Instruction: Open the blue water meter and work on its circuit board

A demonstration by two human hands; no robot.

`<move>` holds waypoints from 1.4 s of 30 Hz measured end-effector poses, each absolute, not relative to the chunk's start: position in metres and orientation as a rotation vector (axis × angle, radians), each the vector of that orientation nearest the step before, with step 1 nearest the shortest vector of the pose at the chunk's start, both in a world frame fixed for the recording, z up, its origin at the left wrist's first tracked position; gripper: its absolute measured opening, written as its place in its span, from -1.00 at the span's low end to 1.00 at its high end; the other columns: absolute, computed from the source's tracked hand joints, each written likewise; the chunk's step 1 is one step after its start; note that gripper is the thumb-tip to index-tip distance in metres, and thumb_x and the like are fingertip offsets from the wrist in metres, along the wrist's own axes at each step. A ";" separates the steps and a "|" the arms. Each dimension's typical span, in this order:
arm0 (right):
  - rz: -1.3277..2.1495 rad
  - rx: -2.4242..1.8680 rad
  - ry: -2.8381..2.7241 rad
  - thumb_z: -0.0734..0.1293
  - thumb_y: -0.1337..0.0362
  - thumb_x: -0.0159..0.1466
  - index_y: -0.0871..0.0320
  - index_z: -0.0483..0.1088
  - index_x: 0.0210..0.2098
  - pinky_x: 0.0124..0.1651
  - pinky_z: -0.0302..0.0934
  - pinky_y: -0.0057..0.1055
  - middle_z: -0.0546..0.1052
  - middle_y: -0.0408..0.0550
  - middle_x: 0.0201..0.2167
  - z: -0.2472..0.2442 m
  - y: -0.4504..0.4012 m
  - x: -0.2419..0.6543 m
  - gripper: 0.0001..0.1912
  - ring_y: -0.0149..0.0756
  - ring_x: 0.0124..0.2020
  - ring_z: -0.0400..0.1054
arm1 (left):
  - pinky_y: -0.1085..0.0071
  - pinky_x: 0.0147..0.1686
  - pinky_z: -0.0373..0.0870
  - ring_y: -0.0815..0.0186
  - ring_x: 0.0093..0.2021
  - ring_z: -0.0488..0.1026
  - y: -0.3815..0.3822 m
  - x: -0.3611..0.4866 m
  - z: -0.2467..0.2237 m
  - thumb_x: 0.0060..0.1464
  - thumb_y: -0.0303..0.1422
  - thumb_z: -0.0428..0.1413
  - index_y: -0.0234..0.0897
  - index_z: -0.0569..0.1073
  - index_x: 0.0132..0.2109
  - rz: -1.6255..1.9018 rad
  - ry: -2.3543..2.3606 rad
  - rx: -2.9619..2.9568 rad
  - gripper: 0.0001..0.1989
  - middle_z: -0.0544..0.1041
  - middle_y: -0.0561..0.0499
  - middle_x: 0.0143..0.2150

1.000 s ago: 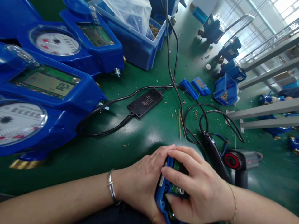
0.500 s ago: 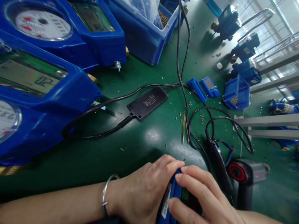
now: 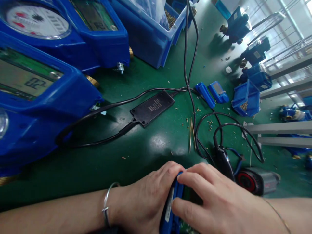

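Note:
At the bottom centre, my left hand (image 3: 146,195) is wrapped round a blue plastic housing (image 3: 179,191) with a white label on its side. My right hand (image 3: 209,198) lies over the other side, its fingertips pressed on the housing's top edge and near the label. A bit of green board shows under my right hand. Much of the housing is hidden by both hands. Beyond them on the green table lie gold tweezers (image 3: 190,136) and small scattered screws.
Large blue meters (image 3: 97,48) stand at the left, beside a blue bin (image 3: 146,35). A black adapter (image 3: 153,109) and looping cables cross the middle. At right are a black-handled tool (image 3: 224,164), a red-and-grey power tool (image 3: 259,182), a small bin (image 3: 246,99) and blue covers (image 3: 206,95).
My right hand has moved left and forward over the housing, now covering more of the black-handled tool and the power tool's grip. The housing has shifted slightly left.

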State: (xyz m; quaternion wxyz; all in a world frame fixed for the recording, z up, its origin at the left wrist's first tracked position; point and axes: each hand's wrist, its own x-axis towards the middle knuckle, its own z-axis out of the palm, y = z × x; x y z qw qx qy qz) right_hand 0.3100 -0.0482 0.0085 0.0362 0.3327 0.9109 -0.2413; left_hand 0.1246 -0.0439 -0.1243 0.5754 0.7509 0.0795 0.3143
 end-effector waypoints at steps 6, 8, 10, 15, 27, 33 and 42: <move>-0.894 0.966 2.824 0.10 0.19 0.38 0.06 0.44 -0.14 -0.35 0.38 -0.19 0.43 0.06 -0.13 0.001 -0.039 0.319 -0.69 -0.16 -0.29 0.30 | 0.08 0.07 0.35 -0.04 0.03 0.33 -0.043 0.123 -0.122 -0.32 0.15 0.33 -0.20 -0.17 0.29 0.681 0.233 1.735 0.22 0.22 -0.18 0.08; -0.885 1.053 2.910 0.11 0.15 0.38 0.04 0.45 -0.15 -0.34 0.36 -0.19 0.42 0.03 -0.14 -0.009 -0.045 0.321 -0.70 -0.17 -0.29 0.29 | 0.10 0.06 0.35 -0.03 0.01 0.34 -0.042 0.123 -0.122 -0.30 0.12 0.35 -0.17 -0.15 0.29 0.678 0.236 1.715 0.19 0.25 -0.15 0.06; -0.873 1.172 3.001 0.15 0.17 0.38 0.05 0.46 -0.17 -0.29 0.35 -0.22 0.40 0.01 -0.14 -0.016 -0.053 0.323 -0.73 -0.18 -0.25 0.29 | 0.11 0.05 0.36 -0.02 -0.01 0.35 -0.040 0.124 -0.121 -0.32 0.09 0.37 -0.16 -0.10 0.28 0.674 0.222 1.690 0.16 0.27 -0.13 0.03; -0.897 1.309 3.111 0.20 0.27 0.37 0.12 0.48 -0.24 -0.23 0.33 -0.30 0.39 0.00 -0.19 -0.019 -0.064 0.325 -0.79 -0.25 -0.23 0.27 | 0.10 0.03 0.37 0.01 -0.05 0.34 -0.039 0.130 -0.118 -0.35 0.06 0.39 -0.17 -0.03 0.25 0.675 0.195 1.646 0.12 0.27 -0.13 0.02; -1.109 1.646 2.854 0.37 -0.12 0.19 0.12 0.14 0.23 0.12 0.31 -0.14 0.20 0.17 0.19 -0.021 -0.072 0.344 -0.25 -0.04 0.18 0.22 | -0.01 0.17 0.26 -0.13 0.15 0.27 -0.035 0.122 -0.127 -0.43 0.12 0.39 -0.06 -0.16 0.33 0.571 0.262 1.549 0.29 0.17 -0.17 0.17; -1.555 2.290 2.232 0.48 -0.21 -0.02 0.06 -0.05 0.35 0.20 0.23 -0.06 0.26 0.19 0.25 -0.027 -0.139 0.362 0.13 0.04 0.24 0.22 | -0.07 0.31 0.02 -0.15 0.35 0.05 0.005 0.118 -0.095 -0.24 -0.02 0.41 0.03 -0.03 0.38 0.067 0.355 1.619 0.13 0.05 -0.12 0.40; -1.912 3.527 1.383 0.31 -0.21 0.19 0.15 -0.09 0.36 0.10 0.31 -0.13 0.37 0.25 0.12 -0.089 -0.231 0.317 -0.05 -0.01 0.10 0.38 | -0.24 0.31 -0.16 -0.15 0.38 -0.11 -0.066 0.141 -0.076 0.21 -0.02 0.01 0.00 -0.09 0.38 0.195 0.533 1.678 -0.29 -0.04 -0.12 0.42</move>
